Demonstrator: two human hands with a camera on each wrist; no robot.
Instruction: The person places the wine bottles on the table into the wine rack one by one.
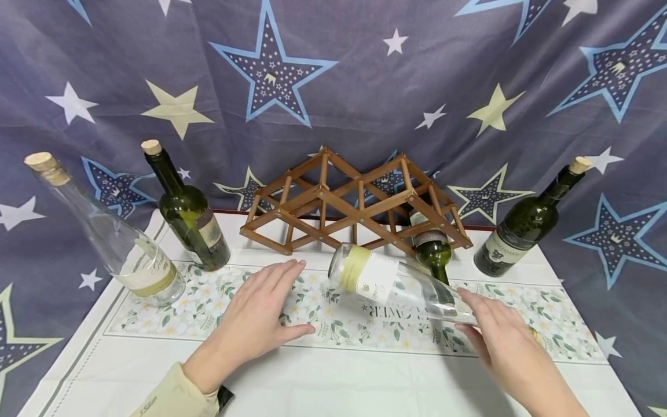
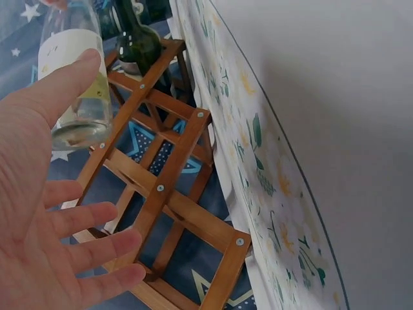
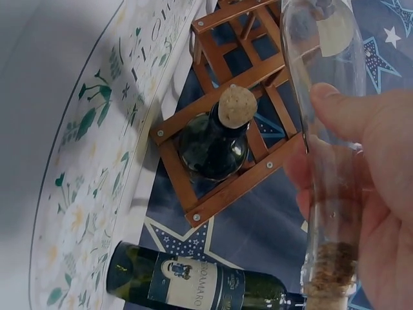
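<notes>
My right hand (image 1: 513,347) grips a clear glass bottle (image 1: 411,284) by its neck. The bottle lies nearly level above the table, its base toward the left and its white and yellow-green label facing up. In the right wrist view the thumb lies along the glass, and a cork (image 3: 329,302) closes the neck. My left hand (image 1: 255,313) is spread with nothing in it, to the left of the bottle's base. Behind the bottle stands a wooden lattice wine rack (image 1: 359,214). A dark green bottle (image 1: 433,252) lies in its right-hand opening, corked neck toward me.
At the left stand a corked clear bottle (image 1: 151,272) and a corked green bottle (image 1: 195,226). Another corked green bottle (image 1: 513,231) stands right of the rack. A floral runner (image 1: 208,313) crosses the white table, and a star-patterned cloth (image 1: 354,87) hangs behind.
</notes>
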